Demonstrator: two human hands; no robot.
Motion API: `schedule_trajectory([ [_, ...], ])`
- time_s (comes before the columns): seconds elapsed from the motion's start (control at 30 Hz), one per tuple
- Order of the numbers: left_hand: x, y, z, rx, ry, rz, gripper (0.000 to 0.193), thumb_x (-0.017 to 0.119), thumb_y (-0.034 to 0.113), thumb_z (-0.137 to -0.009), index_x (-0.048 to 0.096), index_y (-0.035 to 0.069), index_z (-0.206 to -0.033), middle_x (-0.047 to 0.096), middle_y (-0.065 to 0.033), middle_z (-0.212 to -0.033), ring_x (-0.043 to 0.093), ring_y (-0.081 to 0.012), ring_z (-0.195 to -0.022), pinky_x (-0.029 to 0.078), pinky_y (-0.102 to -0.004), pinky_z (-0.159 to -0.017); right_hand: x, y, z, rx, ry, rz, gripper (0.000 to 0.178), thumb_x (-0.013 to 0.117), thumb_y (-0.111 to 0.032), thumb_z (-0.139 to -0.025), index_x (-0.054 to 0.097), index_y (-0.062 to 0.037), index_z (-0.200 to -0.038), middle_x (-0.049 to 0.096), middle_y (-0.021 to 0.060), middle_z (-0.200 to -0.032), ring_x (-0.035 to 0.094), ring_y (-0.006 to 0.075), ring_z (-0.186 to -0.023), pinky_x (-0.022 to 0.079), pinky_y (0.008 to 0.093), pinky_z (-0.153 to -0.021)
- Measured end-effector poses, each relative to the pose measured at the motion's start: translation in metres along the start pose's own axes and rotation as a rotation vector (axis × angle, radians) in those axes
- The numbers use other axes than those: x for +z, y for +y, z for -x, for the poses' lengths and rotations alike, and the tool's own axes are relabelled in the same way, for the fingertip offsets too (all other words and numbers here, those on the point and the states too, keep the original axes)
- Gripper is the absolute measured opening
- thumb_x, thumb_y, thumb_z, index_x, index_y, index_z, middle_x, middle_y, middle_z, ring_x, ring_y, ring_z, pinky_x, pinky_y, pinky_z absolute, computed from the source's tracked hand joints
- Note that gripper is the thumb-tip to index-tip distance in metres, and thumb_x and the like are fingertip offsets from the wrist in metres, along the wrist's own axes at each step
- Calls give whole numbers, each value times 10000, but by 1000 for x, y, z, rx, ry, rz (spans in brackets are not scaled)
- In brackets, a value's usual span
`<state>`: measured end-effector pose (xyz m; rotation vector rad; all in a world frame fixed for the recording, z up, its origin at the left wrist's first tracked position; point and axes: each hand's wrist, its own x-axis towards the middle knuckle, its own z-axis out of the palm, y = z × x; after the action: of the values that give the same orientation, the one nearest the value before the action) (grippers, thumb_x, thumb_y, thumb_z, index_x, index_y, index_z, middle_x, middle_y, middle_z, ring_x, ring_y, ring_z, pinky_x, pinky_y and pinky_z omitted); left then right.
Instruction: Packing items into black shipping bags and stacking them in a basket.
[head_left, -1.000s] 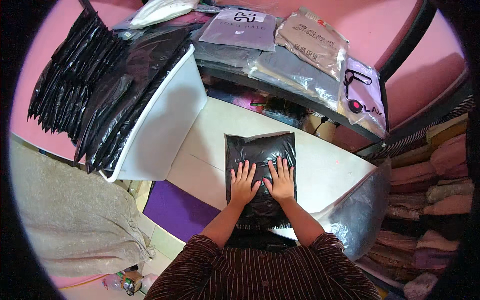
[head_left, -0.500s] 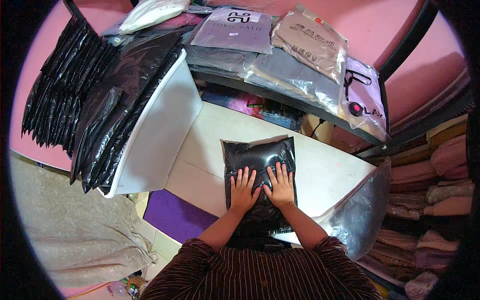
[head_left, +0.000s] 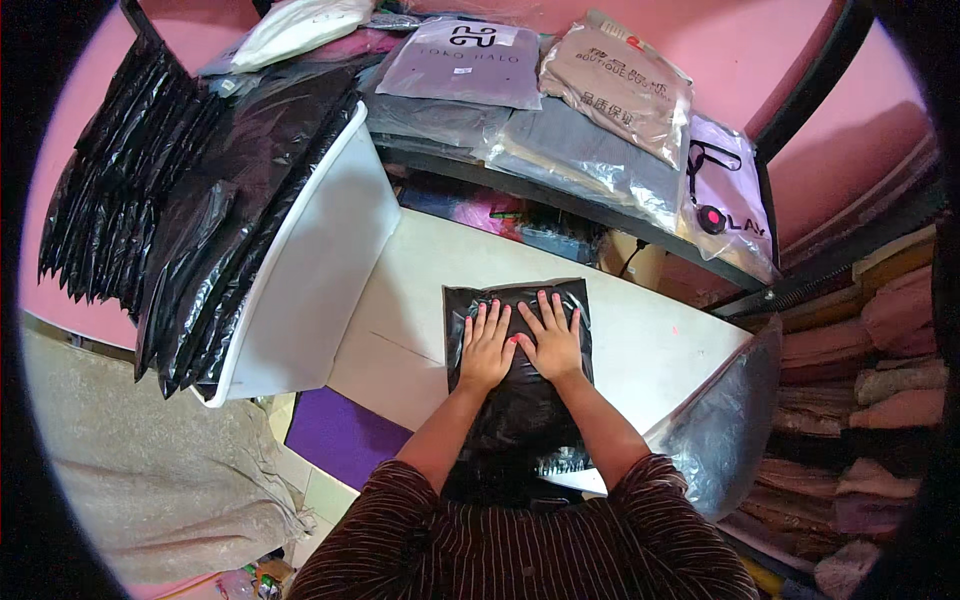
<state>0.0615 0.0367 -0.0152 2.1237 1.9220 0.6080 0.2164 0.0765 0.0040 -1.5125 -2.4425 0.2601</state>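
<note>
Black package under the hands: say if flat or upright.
Flat: the black package lies broad side up, left hand and right hand spread on top.

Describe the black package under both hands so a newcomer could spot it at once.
Find the white table, right of the white bin. There, under the person's left hand and right hand, lies the black package. Unlike the many black bags crowded at the bin, it lies flat, apart from them.
</note>
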Motion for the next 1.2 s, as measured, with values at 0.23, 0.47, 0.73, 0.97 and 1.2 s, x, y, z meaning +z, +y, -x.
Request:
schedule_trajectory([
  [0.23, 5, -7, -3, -50, 54, -5, 661, 502, 360, -884, 312, 72, -1447, 283, -172, -1499, 245, -362, -1388, 155, -511, -1122, 8, 3, -5, 115, -11, 5, 589, 480, -500, -892, 374, -275, -1426, 254, 91, -1524, 216, 303, -1409, 180, 586, -1098],
  [0.47, 7, -21, -17, -163, 39, -99, 691, 492, 435, -893, 304, 71, -1449, 264, -168, -1508, 243, -341, -1392, 161, -489, -1128, 11, 25, -17, 282, -23, -132, 607, 465, -534, -895, 351, -284, -1435, 233, 111, -1530, 256, 359, -1384, 186, 582, -1098],
  [0.73, -18, -52, -23, -316, 104, -189, 689, 433, 417, -931, 246, 11, -1456, 168, -212, -1528, 97, -365, -1427, 56, -499, -1145, 2, 39, -2, 531, 29, 60, 608, 430, -487, -931, 305, -210, -1457, 229, 152, -1524, 187, 323, -1418, 115, 621, -1091],
  [0.97, -7, 15, 70, 8, -107, 186, 734, 538, 369, -871, 269, -10, -1440, 245, -230, -1495, 200, -415, -1391, 138, -542, -1121, -2, -27, 90, 12, -49, -6, 625, 545, -455, -864, 384, -230, -1424, 253, 142, -1514, 221, 342, -1401, 132, 623, -1085],
  [1.2, -26, -10, 84, 204, -263, 19, 1083, 685, 636, -654, 267, 37, -1453, 217, -180, -1520, 171, -371, -1410, 114, -547, -1127, -10, 23, 120, -162, -176, -13, 802, 609, -620, -733, 362, -305, -1428, 241, 67, -1530, 195, 290, -1418, 132, 620, -1096],
])
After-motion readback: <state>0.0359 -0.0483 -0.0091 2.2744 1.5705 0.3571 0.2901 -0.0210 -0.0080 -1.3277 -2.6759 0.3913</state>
